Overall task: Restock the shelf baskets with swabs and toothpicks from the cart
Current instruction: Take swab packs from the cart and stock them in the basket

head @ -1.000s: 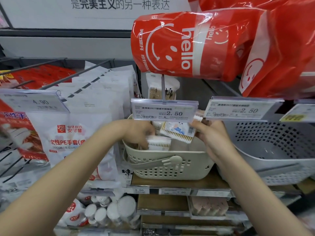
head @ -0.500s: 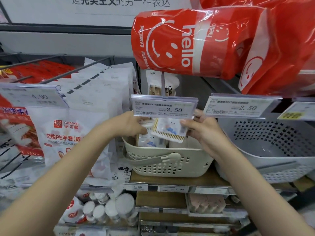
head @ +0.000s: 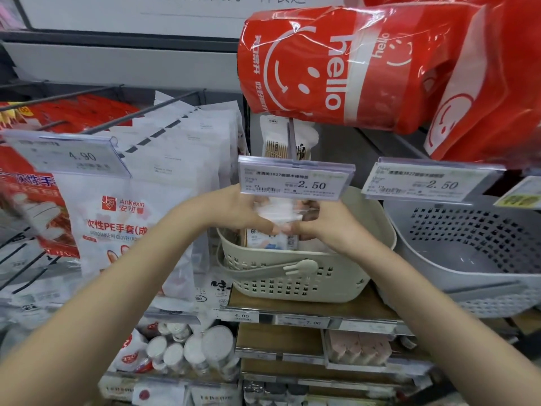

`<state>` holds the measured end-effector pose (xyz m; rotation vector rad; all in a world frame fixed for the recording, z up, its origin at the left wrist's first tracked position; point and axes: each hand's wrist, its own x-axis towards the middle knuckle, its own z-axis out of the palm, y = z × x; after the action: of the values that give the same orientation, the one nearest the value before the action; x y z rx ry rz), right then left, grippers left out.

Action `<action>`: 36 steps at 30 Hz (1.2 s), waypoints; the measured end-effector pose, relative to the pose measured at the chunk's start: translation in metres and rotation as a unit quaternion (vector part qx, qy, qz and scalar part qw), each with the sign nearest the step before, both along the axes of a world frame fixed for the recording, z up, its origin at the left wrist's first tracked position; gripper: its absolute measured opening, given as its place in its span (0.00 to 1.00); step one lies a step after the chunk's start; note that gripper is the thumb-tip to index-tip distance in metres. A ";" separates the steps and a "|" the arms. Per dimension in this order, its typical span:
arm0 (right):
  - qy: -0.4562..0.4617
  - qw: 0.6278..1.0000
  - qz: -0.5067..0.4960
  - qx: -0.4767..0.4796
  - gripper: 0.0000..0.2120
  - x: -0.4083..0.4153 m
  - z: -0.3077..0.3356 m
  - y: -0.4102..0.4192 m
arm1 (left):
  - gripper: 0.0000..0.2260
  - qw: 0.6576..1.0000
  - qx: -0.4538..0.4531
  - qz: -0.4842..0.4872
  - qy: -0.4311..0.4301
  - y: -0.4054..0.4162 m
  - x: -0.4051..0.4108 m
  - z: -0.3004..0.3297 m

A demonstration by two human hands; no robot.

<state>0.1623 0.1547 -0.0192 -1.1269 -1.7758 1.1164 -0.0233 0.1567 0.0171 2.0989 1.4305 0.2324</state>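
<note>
A cream perforated basket (head: pixel 292 284) stands on the shelf below a 2.50 price tag (head: pixel 295 180). Over its mouth, my left hand (head: pixel 234 209) and my right hand (head: pixel 325 227) meet around a clear swab packet (head: pixel 278 212), which is blurred and partly hidden by the tag. Both hands grip this packet from opposite sides. Another swab packet (head: pixel 272 240) with blue print stands upright inside the basket just below. A packet of wooden sticks (head: pixel 275 146) hangs on a peg behind the tag.
A grey perforated basket (head: pixel 474 253) sits to the right under a second 2.50 tag (head: pixel 421 183). Red "hello" bags (head: pixel 336 68) hang overhead. White glove packs (head: pixel 123 218) hang on the left. Small jars (head: pixel 187 353) fill the lower shelf.
My hands have come closer together over the basket. The swab packet held in the right hand is now gripped by both hands, close under the price tag.
</note>
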 end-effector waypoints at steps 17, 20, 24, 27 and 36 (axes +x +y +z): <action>-0.573 0.791 0.214 -0.024 0.04 0.002 -0.015 0.034 | 0.27 0.986 -0.084 -0.013 0.144 0.021 -0.010 -0.009; -0.564 0.806 0.172 -0.052 0.04 0.003 -0.015 0.033 | 0.27 0.985 -0.077 -0.011 0.152 0.023 -0.011 -0.010; -0.582 0.792 0.164 -0.090 0.12 0.004 -0.008 0.029 | 0.27 0.985 -0.080 -0.009 0.150 0.022 -0.011 -0.010; -0.593 0.778 0.180 -0.100 0.13 0.001 -0.005 0.027 | 0.27 0.986 -0.076 0.001 0.151 0.021 -0.010 -0.010; -0.605 0.769 0.192 -0.071 0.15 0.001 -0.001 0.025 | 0.28 0.986 -0.068 -0.022 0.152 0.025 -0.008 -0.016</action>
<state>0.1632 0.1798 -0.0200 -1.8621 -3.0503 0.7110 -0.0316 0.1818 0.0014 2.1150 1.5210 -0.2070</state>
